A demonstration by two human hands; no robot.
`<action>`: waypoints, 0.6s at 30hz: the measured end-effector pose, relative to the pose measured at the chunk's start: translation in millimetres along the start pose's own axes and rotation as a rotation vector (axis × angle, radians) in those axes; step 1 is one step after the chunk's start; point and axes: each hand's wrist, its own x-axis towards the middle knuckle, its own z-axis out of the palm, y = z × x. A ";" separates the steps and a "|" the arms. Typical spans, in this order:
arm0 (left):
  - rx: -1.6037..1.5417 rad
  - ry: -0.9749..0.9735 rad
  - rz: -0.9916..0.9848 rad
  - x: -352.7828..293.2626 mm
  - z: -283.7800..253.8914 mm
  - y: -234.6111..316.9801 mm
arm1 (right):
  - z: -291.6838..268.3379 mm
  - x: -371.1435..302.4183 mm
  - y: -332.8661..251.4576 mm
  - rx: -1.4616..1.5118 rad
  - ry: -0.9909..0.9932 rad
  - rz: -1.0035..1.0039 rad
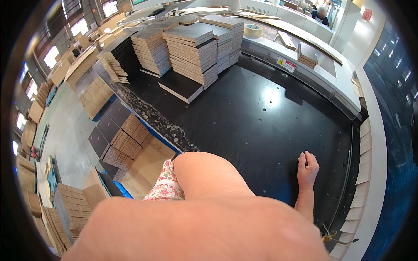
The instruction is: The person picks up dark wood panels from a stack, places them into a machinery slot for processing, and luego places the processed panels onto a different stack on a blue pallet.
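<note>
at the far left of a broad black bench (244, 117), chipboard pieces with dark tops stand in uneven stacks (191, 56); a single dark board (183, 86) lies flat at their foot, touching the front stack. well apart from them, toward the near right, the right hand (308, 168) is over the bench with fingers loosely curled; whether they pinch anything i cannot tell. the left hand cannot be made out, so its state is unknown. bare skin (209, 178), very close and blurred, fills the lower middle beside a floral sleeve (165, 186). left of the bench, more dark-topped boards (126, 141) rest by a wood-coloured panel (146, 167). along the far edge, a cream roll of tape (253, 30) sits behind a warning label (286, 64).
</note>
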 end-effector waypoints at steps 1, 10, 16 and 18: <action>-0.006 0.007 0.003 -2.2 -0.8 -1.8 | -1.4 -0.9 3.5 -0.012 -0.008 -0.008; -0.013 0.012 0.006 -7.9 -1.4 -3.0 | -3.2 -0.6 -1.2 -0.002 0.022 -0.019; -0.011 0.012 0.005 -9.0 -2.1 -6.3 | -3.8 -0.3 -1.6 -0.015 0.029 -0.028; -0.026 0.015 0.006 -11.8 -4.3 -9.2 | -6.1 -2.5 2.5 -0.032 0.034 -0.020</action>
